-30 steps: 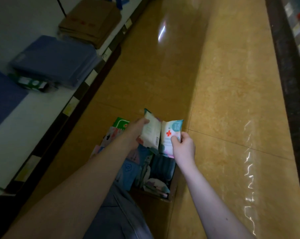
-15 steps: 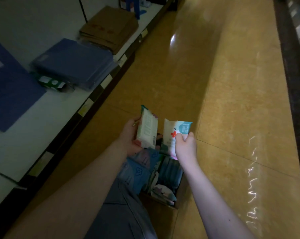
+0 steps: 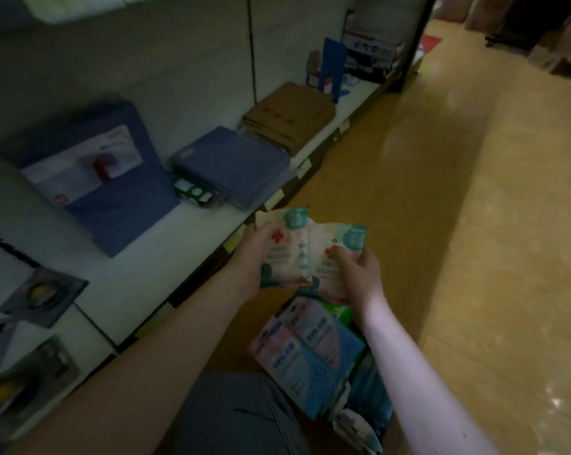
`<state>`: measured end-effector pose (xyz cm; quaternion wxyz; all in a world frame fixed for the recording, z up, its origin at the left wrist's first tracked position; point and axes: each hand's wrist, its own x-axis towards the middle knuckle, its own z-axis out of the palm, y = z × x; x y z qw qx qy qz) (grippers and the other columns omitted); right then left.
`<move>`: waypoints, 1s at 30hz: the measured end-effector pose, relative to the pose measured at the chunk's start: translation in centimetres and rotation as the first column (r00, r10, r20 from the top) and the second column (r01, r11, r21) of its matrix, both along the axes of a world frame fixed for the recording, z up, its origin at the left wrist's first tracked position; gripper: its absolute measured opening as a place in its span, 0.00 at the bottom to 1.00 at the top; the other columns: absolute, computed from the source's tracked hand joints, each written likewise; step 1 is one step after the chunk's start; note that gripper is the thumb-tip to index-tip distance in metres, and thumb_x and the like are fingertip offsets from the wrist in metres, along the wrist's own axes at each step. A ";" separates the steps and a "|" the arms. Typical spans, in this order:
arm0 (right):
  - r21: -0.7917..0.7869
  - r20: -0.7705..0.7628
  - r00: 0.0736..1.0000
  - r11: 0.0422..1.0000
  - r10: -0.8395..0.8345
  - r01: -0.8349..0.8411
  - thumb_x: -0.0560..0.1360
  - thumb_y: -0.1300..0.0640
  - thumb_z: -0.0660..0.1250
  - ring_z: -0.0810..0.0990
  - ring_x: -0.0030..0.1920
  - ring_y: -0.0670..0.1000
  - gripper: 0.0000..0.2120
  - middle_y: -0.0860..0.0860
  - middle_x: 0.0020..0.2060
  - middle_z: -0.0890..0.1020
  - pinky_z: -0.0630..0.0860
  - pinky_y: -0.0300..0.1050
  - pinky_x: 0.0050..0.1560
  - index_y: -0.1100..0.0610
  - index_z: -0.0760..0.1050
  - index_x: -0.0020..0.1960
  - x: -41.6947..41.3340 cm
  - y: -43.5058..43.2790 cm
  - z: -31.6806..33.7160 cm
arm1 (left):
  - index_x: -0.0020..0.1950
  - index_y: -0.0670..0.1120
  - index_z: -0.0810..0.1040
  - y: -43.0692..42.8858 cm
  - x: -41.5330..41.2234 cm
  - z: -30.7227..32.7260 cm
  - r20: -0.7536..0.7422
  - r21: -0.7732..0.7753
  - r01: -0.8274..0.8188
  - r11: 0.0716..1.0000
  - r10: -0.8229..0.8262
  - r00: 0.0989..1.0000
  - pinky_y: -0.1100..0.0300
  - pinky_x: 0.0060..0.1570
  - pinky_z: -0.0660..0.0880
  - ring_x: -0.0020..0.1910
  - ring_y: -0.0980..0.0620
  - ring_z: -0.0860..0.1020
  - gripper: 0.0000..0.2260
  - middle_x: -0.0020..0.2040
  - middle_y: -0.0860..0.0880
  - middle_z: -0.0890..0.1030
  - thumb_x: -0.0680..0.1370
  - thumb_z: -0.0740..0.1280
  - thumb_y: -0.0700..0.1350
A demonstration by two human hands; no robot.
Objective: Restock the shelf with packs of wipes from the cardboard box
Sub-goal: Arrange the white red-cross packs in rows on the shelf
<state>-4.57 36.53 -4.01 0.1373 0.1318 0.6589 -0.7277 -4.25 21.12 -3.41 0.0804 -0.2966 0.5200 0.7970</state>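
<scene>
My left hand grips a white wipes pack with a red cross and teal top. Beside it, my right hand holds a second, matching pack; the two packs touch edge to edge, lifted above the cardboard box. The box stands on the floor below my arms, filled with several pink, blue and green wipes packs. The low white shelf runs along the left, its front edge just left of my left hand.
On the shelf lie a large blue packet, a folded blue stack, a small green box, brown folded packs and dark packets at the near left. Tan floor stretches to the right.
Both hands have lifted the two packs higher and brought them together, faces up. The view has swung up and left, so more of the shelf shows.
</scene>
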 end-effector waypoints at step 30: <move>-0.142 -0.539 0.729 0.808 0.421 -0.572 0.76 0.69 0.60 0.82 0.38 0.48 0.13 0.51 0.46 0.80 0.78 0.40 0.28 0.54 0.70 0.56 -1.8 -28.9 25.9 | 0.61 0.40 0.70 -27.0 10.1 29.2 -0.643 -0.363 -0.648 0.670 0.323 0.694 0.50 0.48 0.80 0.49 0.45 0.81 0.23 0.53 0.42 0.81 0.68 0.73 0.33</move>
